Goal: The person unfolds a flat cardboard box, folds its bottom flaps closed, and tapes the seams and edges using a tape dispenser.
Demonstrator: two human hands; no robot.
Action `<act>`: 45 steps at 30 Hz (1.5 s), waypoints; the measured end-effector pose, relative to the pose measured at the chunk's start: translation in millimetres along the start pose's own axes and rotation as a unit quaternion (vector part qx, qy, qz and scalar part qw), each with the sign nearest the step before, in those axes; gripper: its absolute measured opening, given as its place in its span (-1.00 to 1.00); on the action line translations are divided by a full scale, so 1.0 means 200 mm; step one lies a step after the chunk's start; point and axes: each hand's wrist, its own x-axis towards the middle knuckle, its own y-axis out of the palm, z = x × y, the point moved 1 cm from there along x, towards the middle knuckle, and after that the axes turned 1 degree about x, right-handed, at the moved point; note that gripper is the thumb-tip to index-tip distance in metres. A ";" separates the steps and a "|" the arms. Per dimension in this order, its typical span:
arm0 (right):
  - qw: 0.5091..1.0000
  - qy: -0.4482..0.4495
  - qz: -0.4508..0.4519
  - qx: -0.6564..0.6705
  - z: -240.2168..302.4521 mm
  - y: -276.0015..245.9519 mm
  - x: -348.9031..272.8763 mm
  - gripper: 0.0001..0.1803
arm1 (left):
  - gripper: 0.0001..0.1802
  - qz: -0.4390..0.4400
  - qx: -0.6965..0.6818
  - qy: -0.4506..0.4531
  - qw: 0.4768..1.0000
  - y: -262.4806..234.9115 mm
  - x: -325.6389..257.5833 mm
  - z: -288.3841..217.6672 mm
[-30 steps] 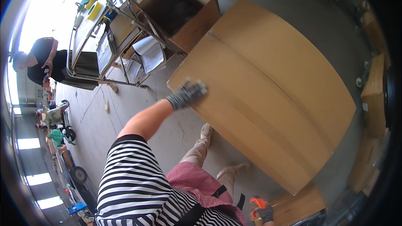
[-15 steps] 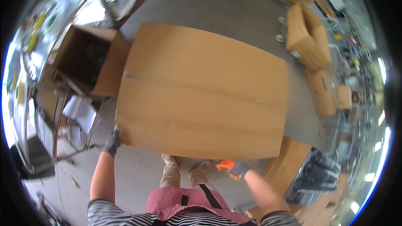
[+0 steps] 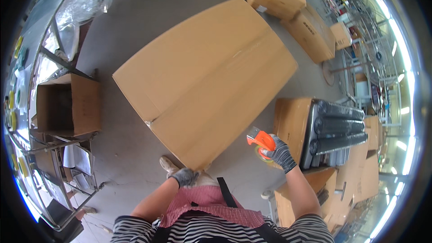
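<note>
A large closed cardboard box lies in front of me, turned at a slant, with a seam along its top face. At its near corner, my left hand in a grey glove is closed on the cardboard; the fingertips are partly hidden. My right hand, in a striped grey glove, grips an orange tape dispenser by its handle. The dispenser is held up to the right of the box, apart from it, and a roll of tape shows beneath it.
On the left, an open cardboard box rests on a metal rack beside a long table. Several black rolls lie in a carton at right. More cartons stand at far right. My shoe is close to the large box's near side.
The large box has swung round counterclockwise, its left near corner now close to my body. My left hand came inward with that corner. My right hand lifted the tape dispenser up and rightward.
</note>
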 end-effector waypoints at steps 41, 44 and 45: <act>0.987 -0.049 -0.148 0.030 1.72 0.41 1.28 -0.25 | -0.70 -0.484 0.192 0.020 0.854 -3.28 -0.91 -0.69; 0.987 -0.029 -0.159 0.006 1.62 0.40 1.26 -0.30 | -0.53 -0.512 0.165 0.042 0.842 -3.01 -0.91 -0.98; 0.986 -0.018 -0.163 0.012 1.61 0.41 1.27 -0.30 | -0.48 -0.525 0.169 0.008 0.834 -2.87 -0.89 -1.03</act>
